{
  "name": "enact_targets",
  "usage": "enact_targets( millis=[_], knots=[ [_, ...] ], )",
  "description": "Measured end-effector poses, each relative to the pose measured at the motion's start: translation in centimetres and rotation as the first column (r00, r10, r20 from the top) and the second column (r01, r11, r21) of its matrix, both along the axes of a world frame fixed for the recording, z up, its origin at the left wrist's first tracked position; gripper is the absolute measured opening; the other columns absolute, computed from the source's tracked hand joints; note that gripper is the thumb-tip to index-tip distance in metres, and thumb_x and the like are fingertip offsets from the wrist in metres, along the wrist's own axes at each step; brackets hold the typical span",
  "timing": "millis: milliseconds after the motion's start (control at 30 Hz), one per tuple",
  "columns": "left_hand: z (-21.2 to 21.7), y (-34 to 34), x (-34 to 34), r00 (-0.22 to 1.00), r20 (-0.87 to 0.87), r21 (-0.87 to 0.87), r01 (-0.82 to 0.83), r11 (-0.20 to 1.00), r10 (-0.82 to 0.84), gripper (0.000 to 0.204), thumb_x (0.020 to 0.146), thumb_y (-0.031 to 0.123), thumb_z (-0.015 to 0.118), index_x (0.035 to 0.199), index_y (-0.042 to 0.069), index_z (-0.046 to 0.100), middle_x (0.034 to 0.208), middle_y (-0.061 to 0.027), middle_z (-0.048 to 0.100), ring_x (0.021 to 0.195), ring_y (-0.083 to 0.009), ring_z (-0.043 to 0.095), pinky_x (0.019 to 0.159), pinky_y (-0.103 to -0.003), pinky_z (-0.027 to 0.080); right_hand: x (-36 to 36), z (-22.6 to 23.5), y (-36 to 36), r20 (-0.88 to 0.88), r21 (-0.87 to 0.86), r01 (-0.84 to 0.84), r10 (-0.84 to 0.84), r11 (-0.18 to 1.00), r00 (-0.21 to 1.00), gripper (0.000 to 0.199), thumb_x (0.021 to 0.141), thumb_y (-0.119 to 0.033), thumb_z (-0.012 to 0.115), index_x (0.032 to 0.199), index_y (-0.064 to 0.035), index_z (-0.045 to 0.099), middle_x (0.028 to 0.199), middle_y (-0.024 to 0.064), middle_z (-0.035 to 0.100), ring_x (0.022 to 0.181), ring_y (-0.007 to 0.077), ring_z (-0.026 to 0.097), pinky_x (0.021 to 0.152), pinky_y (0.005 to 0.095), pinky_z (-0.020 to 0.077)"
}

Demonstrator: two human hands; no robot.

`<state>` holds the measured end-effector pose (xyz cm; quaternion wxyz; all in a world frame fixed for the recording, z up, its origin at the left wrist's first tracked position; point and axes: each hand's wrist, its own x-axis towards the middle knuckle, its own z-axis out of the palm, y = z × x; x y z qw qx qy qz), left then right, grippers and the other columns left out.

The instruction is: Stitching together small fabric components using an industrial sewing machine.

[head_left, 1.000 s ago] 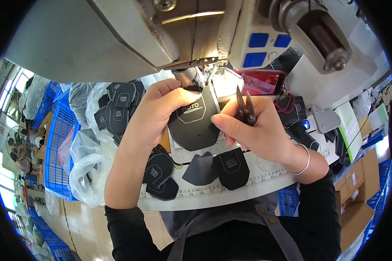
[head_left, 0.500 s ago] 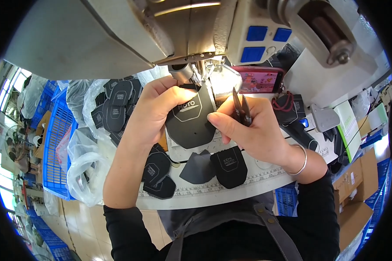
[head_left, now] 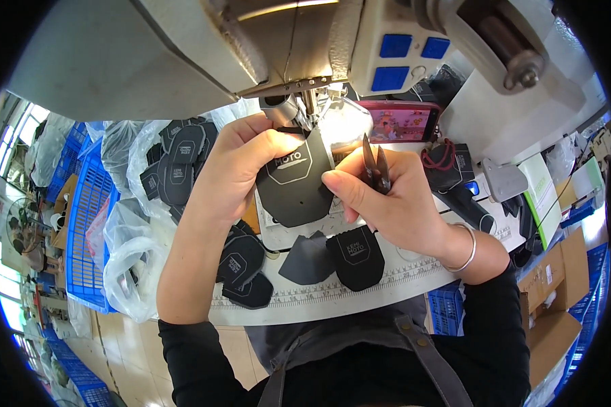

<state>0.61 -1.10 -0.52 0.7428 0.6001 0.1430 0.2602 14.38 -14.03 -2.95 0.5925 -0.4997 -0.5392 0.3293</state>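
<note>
Hands shifted up: left hand (head_left: 241, 173), right hand (head_left: 387, 200) crowd black patch (head_left: 295, 183) edges.

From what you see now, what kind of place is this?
Probably a sewing workshop: an industrial sewing machine overhead, many cut black pieces piled in plastic bags, and blue crates beside the table.
</note>
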Motion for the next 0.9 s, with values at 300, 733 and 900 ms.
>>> enact_targets(
  millis=[300, 733, 900],
  knots=[
    [0.0, 0.7, 0.3, 0.999, -0.024, 0.041, -0.037, 0.998, 0.038, 0.015, 0.076, 0.004, 0.054, 0.088, -0.002, 0.06, 0.079, -0.0054, 0.062, 0.068, -0.0086, 0.058, 0.064, -0.02, 0.047, -0.1, 0.0, 0.2, -0.029, 0.016, 0.006, -0.006, 1.0, 1.0, 0.017, 0.084, -0.015, 0.057, 0.073, -0.0016, 0.058, 0.051, -0.0004, 0.052, 0.039, 0.0016, 0.041, 0.035, 0.0161, 0.0289],
    [0.2, 0.6, 0.0, 0.999, -0.033, -0.029, -0.031, 0.999, 0.03, 0.013, 0.078, 0.008, 0.057, 0.086, -0.001, 0.06, 0.079, -0.0048, 0.061, 0.068, -0.0082, 0.058, 0.062, -0.02, 0.047, -0.4, 0.5, 0.0, -0.047, -0.043, 0.041, -0.044, 0.998, 0.998, 0.021, 0.083, -0.017, 0.057, 0.07, -0.0006, 0.059, 0.051, -0.0018, 0.052, 0.045, -0.0001, 0.039, 0.04, 0.0175, 0.0278],
    [-1.0, -0.2, -1.2, 0.997, -0.067, -0.207, 0.01, 0.978, -0.024, 0.02, 0.078, 0.011, 0.059, 0.093, -0.002, 0.059, 0.083, -0.005, 0.061, 0.069, -0.0081, 0.057, 0.062, -0.021, 0.046, -0.2, 0.6, 0.0, -0.097, -0.044, -0.014, 0.009, 0.999, 0.995, 0.02, 0.083, -0.017, 0.057, 0.073, -0.0002, 0.06, 0.054, -0.0006, 0.054, 0.044, 0.0001, 0.04, 0.04, 0.0175, 0.0284]
  ],
)
